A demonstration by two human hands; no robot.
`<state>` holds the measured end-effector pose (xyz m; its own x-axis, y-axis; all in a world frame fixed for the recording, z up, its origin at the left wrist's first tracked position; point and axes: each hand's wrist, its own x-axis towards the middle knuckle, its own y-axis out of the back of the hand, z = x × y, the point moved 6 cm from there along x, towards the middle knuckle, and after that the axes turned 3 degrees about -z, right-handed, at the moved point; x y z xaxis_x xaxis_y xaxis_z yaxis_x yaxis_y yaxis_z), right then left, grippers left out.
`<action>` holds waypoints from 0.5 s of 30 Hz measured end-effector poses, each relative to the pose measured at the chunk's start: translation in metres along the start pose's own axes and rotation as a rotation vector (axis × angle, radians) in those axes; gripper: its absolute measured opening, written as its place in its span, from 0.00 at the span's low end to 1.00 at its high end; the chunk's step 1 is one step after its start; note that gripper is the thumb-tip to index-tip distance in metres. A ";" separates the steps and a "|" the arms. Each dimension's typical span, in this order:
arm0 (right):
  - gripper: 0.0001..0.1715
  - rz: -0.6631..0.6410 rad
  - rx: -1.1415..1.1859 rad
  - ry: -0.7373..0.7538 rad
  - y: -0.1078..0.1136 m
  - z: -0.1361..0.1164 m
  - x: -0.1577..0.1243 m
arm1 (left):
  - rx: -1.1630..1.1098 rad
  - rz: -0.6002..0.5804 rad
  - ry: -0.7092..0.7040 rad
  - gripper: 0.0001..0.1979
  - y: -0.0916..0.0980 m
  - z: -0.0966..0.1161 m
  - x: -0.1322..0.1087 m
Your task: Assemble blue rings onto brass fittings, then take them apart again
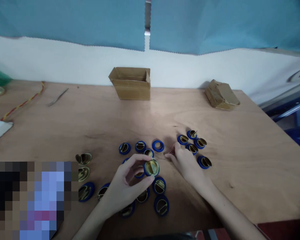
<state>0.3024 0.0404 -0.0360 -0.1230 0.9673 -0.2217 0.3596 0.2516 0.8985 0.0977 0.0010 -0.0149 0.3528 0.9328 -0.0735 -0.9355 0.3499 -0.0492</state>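
Observation:
My left hand pinches a round brass disc with a blue rim between thumb and fingertips, just above the table. My right hand is closed, thumb against fingers, at the disc's right. A thin thread-like line shows by its fingertips, too faint to name. An unfilled blue ring lies beyond, between the hands. Several blue rings with brass discs, such as this one, lie around and under my left hand, which partly hides some. A second cluster of blue-ringed discs sits beside my right hand.
An open cardboard box stands at the back wall. A crumpled cardboard box lies at the back right. Brass discs without rings lie at the left, near a blurred-out block. A red-yellow twisted cord runs across the left side.

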 end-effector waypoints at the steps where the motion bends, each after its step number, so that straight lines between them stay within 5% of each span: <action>1: 0.07 -0.002 -0.004 -0.004 -0.001 0.000 0.000 | -0.008 -0.004 -0.004 0.14 0.000 0.001 0.000; 10: 0.12 -0.052 0.021 0.036 0.001 0.005 0.000 | 0.022 0.018 0.005 0.17 0.001 0.000 -0.002; 15: 0.16 -0.142 0.344 0.138 0.019 -0.005 -0.005 | 0.067 0.068 -0.044 0.18 0.002 0.002 -0.001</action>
<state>0.3055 0.0402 -0.0162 -0.3084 0.9147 -0.2611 0.6161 0.4012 0.6778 0.0955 0.0011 -0.0124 0.2887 0.9569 -0.0301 -0.9570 0.2894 0.0214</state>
